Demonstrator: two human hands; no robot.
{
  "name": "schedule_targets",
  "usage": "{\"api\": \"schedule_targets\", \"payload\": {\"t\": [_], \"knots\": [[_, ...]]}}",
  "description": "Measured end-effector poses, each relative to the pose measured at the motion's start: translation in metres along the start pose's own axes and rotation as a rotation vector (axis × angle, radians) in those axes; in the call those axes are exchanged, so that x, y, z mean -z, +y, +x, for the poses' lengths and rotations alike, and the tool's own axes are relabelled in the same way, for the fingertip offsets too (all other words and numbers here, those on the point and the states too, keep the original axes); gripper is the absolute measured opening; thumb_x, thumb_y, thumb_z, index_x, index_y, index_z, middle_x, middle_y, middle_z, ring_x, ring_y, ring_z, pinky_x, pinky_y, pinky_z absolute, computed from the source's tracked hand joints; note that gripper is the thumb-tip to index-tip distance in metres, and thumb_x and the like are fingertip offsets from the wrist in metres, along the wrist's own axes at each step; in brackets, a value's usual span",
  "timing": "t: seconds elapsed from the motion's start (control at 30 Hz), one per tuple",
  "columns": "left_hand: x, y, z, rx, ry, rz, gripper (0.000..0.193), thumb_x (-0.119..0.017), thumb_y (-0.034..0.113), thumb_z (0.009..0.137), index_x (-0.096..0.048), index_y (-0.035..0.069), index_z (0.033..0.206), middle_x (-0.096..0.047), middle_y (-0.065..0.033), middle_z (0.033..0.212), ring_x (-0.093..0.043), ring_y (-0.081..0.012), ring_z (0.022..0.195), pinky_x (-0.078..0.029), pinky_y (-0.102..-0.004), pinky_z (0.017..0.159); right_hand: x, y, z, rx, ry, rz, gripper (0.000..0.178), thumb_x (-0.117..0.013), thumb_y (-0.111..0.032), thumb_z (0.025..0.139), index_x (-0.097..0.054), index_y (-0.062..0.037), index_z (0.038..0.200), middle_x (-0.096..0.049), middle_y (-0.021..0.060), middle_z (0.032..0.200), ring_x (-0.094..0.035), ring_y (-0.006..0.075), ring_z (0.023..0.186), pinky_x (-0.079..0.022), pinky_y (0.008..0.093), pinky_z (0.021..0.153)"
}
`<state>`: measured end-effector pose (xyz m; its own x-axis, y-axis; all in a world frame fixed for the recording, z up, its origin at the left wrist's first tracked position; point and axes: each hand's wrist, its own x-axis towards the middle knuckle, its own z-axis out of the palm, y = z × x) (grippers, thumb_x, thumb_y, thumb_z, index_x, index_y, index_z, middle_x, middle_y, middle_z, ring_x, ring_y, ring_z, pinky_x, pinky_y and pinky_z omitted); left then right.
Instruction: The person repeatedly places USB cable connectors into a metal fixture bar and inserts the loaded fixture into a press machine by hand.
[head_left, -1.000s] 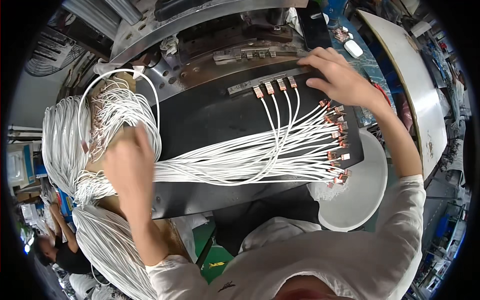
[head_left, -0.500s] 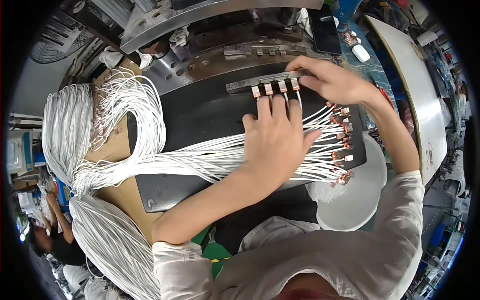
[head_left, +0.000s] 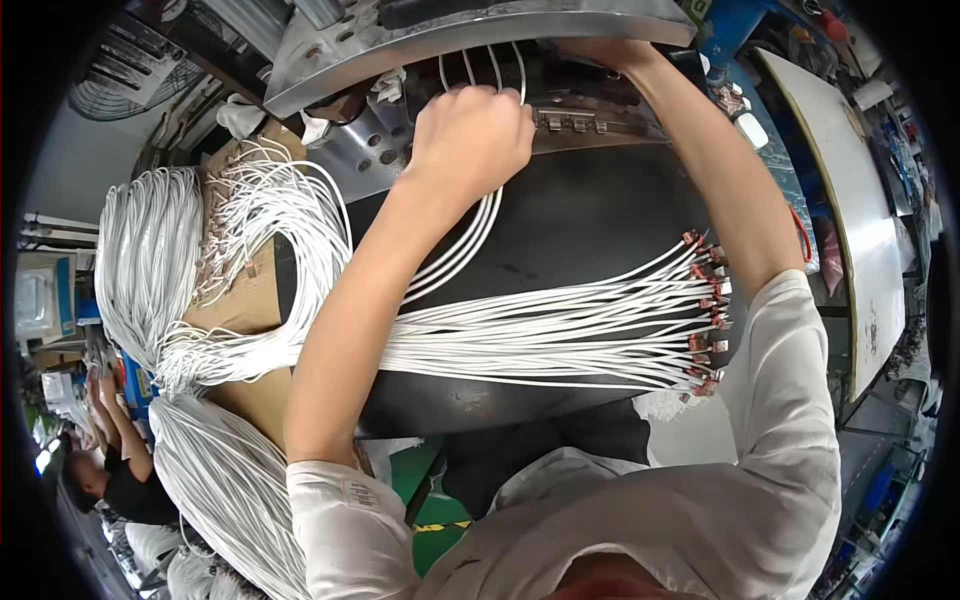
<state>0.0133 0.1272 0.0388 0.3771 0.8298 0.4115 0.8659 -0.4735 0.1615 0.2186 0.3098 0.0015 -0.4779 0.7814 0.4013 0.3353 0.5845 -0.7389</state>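
Left hand: at 12 o'clock, the left hand is curled round four white cables.
Gripped cables: they reach past the knuckles toward 12 o'clock, behind the metal plate; their far ends are hidden.
Right hand: at 1 o'clock, the right hand is partly covered by the plate; its finger pose cannot be told.
Cable bundle: the cable bundle spans the black surface, connectors fanned at 3 o'clock.
Pinch risk: fingers could be crushed if the plate dropped.
Tangle risk: the left forearm, crossing the bundle, could drag strands askew.
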Motion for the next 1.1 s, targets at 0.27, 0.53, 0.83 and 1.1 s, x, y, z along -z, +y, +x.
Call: {"api": "schedule_targets", "payload": {"t": [0.27,0.53,0.83,1.1], "knots": [[0.0,-0.012,0.018,0.044,-0.177,0.001,0.033,-0.058,0.027,0.091,-0.07,-0.001,0.08,-0.07,-0.0212,0.08,-0.07,-0.0375,0.077,-0.058,-0.047,0.071,-0.002,0.018,0.0,-0.059,-0.029,0.876,0.033,-0.057,-0.031,0.095,-0.06,-0.008,0.119,-0.066,0.0113,0.109,-0.063,0.026,0.096,-0.053,0.0401,0.084],[0.0,-0.011,0.007,0.016,0.0,0.017,0.035,-0.067,0.035,0.088,-0.069,0.0,0.092,-0.071,-0.0182,0.089,-0.069,-0.0341,0.088,-0.056,-0.0473,0.077,-0.013,-0.082,-0.027,0.107,0.115,-0.756,0.04,-0.061,-0.03,0.094,-0.06,-0.0058,0.127,-0.065,0.0145,0.12,-0.061,0.0277,0.107,-0.049,0.0385,0.095],[0.106,0.074,-0.186,0.259,-0.251,-1.271,0.044,-0.063,0.022,0.094,-0.062,-0.009,0.125,-0.069,-0.0244,0.117,-0.069,-0.0326,0.105,-0.053,-0.0392,0.088,0.008,-0.222,-0.27,0.12,-0.958,0.591,0.032,-0.067,-0.015,0.096,-0.063,0.0021,0.122,-0.063,0.0194,0.126,-0.064,0.0309,0.111,-0.052,0.0402,0.094],[0.022,0.104,-0.376,1.394,0.229,-1.878,0.043,-0.05,0.035,0.105,-0.056,-0.005,0.12,-0.065,-0.0171,0.11,-0.068,-0.0266,0.092,-0.057,-0.0377,0.074,-0.11,-0.153,-0.521,-1.315,0.159,1.073,0.045,-0.053,-0.026,0.104,-0.046,0.002,0.138,-0.067,0.0132,0.118,-0.062,0.0246,0.1,-0.049,0.0378,0.092]]}}
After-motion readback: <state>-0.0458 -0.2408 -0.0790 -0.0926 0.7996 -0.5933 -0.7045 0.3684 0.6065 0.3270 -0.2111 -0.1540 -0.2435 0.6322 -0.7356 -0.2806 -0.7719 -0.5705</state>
